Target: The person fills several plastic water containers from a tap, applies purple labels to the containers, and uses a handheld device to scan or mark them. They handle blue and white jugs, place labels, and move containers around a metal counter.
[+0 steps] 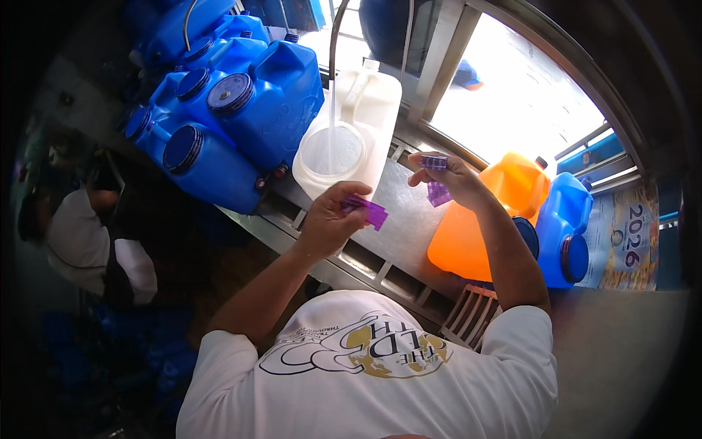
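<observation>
Between the thumb and fingers of my left hand is a purple plastic film piece, probably a cap seal. My right hand grips another purple film strip, part of which wraps over the fingers and part of which hangs below. Both hands are raised over the metal counter, apart from each other. Just beyond my left hand, a white plastic jug stands with its wide mouth uncapped. Water streams into that mouth from a dark hose above.
Several blue jugs with dark caps crowd the counter's left. An orange jug and a blue jug stand at right, below a bright window opening. A slatted wooden piece lies below the counter. Another person is at far left.
</observation>
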Demonstrator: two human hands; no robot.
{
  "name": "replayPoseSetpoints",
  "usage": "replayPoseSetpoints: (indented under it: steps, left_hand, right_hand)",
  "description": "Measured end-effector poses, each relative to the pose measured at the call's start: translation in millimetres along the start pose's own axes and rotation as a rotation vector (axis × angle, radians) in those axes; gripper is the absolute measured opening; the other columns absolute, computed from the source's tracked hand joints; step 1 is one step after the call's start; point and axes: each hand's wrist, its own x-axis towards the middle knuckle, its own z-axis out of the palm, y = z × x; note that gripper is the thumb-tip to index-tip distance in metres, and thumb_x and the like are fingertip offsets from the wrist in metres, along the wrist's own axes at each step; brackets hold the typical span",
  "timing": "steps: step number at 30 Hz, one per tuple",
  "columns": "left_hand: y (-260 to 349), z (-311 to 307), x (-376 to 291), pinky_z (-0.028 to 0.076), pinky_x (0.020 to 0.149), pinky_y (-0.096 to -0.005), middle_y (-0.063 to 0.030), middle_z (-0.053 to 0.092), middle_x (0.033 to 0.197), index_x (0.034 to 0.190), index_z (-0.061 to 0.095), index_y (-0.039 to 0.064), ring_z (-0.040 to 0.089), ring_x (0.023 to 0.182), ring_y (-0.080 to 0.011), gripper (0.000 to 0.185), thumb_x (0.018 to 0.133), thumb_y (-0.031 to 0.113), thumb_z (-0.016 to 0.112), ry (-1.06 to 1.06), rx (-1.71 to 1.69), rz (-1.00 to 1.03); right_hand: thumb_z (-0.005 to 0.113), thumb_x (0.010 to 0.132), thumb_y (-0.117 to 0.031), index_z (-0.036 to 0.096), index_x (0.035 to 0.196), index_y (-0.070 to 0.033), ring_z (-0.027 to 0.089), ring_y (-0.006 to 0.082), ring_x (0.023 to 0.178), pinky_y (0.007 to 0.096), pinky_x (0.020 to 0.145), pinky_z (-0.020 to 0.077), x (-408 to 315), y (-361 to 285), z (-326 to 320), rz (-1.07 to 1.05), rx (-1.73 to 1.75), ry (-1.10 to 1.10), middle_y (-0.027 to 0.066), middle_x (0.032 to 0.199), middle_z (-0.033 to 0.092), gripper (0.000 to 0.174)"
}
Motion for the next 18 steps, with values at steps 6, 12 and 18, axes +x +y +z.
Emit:
replayPoseSetpoints:
  steps: [6,12,18]
  left_hand:
    - [-34.6,40.2,52.6,0.05,0.077,-0.0227,-0.0014,0.066,0.091,0.098,0.063,0.004,0.06,0.083,-0.0057,0.008,0.092,0.0,0.067,-0.078,-0.138,0.033]
    - [-50.1,51.6,79.1,0.05,0.083,-0.0245,-0.0016,0.069,0.094,0.101,0.065,0.006,0.062,0.086,-0.0082,0.013,0.092,0.006,0.073,-0.016,-0.26,-0.051]
    - [-61.7,59.5,93.4,0.046,0.074,-0.0231,-0.0004,0.066,0.089,0.1,0.064,0.008,0.059,0.079,-0.0074,0.014,0.091,0.007,0.074,0.028,-0.303,-0.043]
  right_hand:
    - [0.063,0.101,-0.015,0.063,0.11,-0.004,0.07,0.0147,0.096,0.0283,0.088,0.055,-0.7,1.1,-0.1,-0.026,0.007,-0.025,0.0058,0.095,0.071,0.014]
    - [0.072,0.095,-0.021,0.063,0.112,-0.006,0.063,0.0086,0.079,0.0257,0.074,0.0539,-0.6,3.0,-7.7,0.023,-0.07,0.006,0.0019,0.089,0.066,0.025]
    - [0.077,0.09,-0.028,0.063,0.12,-0.007,0.063,0.009,0.078,0.0258,0.07,0.0537,-1.8,-0.1,-11.0,-0.052,-0.185,0.004,0.0022,0.089,0.066,0.039]
